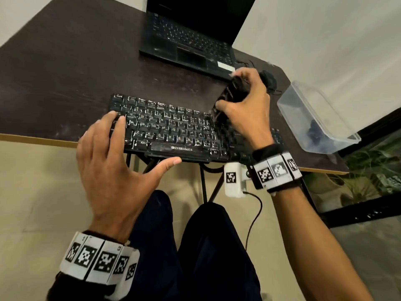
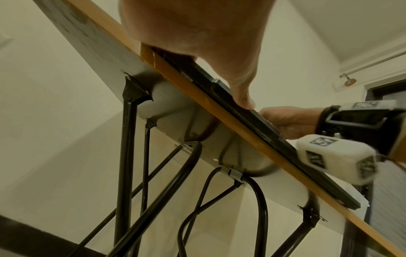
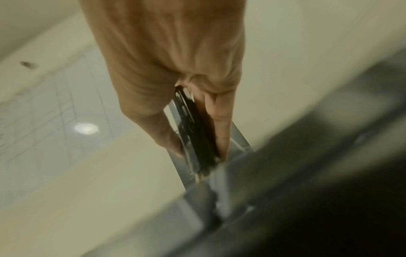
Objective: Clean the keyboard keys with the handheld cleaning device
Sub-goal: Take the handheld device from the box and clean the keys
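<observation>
— Black keyboard (image 1: 167, 129) lies at the table's (image 1: 65, 68) near edge; left hand (image 1: 117, 170) rests flat-fingered on it.
— From the left wrist?
— Thumb (image 2: 239, 90) on its edge.
— Right wrist?
— Right hand (image 3: 175, 69) grasping the cleaning device (image 3: 195, 132).

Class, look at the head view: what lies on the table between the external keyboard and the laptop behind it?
Only bare dark table, in the head view, between keyboard and laptop; the right hand grips the cleaning device at that gap's right end.
</observation>
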Action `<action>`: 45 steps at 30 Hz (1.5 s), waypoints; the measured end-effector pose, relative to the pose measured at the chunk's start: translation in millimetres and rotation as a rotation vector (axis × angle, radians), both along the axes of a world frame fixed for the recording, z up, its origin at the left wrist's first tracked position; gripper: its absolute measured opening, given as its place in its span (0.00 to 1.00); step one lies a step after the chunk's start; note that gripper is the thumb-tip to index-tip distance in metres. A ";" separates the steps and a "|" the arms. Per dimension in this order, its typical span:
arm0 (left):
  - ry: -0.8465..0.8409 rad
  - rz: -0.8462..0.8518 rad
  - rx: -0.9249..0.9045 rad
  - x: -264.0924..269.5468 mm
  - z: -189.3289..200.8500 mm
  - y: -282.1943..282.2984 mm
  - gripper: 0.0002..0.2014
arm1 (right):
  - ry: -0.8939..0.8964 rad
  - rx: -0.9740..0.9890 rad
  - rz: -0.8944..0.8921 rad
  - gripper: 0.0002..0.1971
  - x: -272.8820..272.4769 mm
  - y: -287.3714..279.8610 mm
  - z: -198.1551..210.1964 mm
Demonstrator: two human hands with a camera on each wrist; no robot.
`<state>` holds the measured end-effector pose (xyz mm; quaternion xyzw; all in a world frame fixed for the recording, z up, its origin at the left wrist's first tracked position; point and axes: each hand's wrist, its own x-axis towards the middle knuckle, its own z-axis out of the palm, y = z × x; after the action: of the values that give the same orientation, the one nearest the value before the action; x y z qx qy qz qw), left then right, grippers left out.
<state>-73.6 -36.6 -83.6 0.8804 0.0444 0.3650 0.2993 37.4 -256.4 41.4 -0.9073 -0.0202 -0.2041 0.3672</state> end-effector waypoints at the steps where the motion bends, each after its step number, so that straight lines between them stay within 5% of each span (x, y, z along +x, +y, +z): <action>1: -0.003 0.001 -0.003 -0.1 -0.9 -0.3 0.56 | 0.007 0.009 0.001 0.25 -7.5 -3.9 -2.0; 17: 0.005 -0.002 -0.019 0.0 -0.1 -0.9 0.56 | 0.385 -0.134 0.024 0.25 36.6 -3.8 31.9; 22: 0.026 0.001 -0.032 0.5 0.5 -0.9 0.57 | 0.332 -0.306 0.114 0.24 34.7 -5.0 32.5; 34: 0.053 -0.004 -0.048 -0.3 4.2 -1.6 0.57 | 0.391 -0.211 0.168 0.15 43.1 -0.7 35.4; 45: 0.056 0.007 -0.030 0.6 2.8 -0.2 0.57 | 0.357 -0.414 0.259 0.13 47.5 4.0 37.4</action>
<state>-73.0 -36.8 -80.8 0.8856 0.0612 0.3404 0.3100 84.9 -252.5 78.8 -0.9742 -0.1124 0.0155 0.1950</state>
